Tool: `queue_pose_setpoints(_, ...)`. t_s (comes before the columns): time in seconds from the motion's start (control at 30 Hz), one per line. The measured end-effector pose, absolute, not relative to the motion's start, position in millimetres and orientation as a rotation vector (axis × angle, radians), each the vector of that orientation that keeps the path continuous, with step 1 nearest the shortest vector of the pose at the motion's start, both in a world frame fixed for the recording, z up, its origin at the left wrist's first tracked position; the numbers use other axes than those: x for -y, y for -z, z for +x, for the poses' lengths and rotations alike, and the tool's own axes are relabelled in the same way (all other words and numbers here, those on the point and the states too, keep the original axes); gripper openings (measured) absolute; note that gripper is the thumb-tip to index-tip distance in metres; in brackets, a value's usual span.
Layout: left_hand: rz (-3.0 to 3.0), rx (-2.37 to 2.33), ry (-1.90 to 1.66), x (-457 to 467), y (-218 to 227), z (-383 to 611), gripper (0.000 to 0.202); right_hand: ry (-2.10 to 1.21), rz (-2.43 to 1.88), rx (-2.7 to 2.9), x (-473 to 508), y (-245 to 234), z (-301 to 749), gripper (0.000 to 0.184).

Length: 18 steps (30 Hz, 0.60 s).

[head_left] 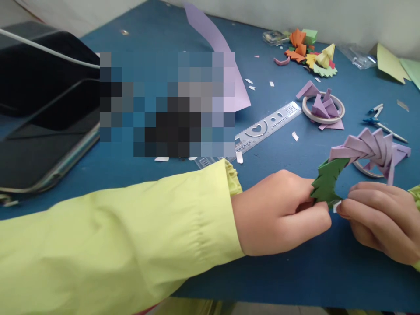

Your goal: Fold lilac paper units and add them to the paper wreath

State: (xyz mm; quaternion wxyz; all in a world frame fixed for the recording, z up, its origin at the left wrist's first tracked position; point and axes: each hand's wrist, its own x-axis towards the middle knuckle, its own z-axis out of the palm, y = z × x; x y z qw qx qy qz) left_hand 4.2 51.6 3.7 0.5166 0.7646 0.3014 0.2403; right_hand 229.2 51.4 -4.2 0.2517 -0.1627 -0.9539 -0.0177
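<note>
Over the bench (269, 280), left hand (282, 214) points rightward, fingers clamped on paper arc (356, 145); right hand (383, 218) curls, hold unclear.

Left hand (278, 212) and right hand (382, 216) nearly meet, fingers (359, 209) curled.

- Blue tabletop (288, 280) fills most of your view, far corner up top.
- Pale wall (361, 26) along your tabletop's far right side.
- Another pale surface (75, 19), your upper left; can't tell what.
- Greyish strip (278, 309) below your near edge, unclear.
- Soft light, faint sheen on blue.
</note>
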Motion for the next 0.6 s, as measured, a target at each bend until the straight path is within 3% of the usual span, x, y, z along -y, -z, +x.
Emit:
queue_pose_setpoints(0.23,1.661,-0.835,-0.555,-50.8,-8.4,5.1,0.027,0.041,-0.391,2.544,-52.3,8.1,228.1,0.021)
queue_pose_setpoints(0.37,1.495,-0.946,-0.619,-48.7,-9.2,7.9,0.029,0.042,-0.381,2.562,-52.8,9.5,223.5,0.010)
queue_pose_setpoints(0.6,1.427,-0.987,-0.633,-54.3,-5.0,7.8,0.031,0.237,-0.419,2.508,-55.7,12.4,218.6,0.004)
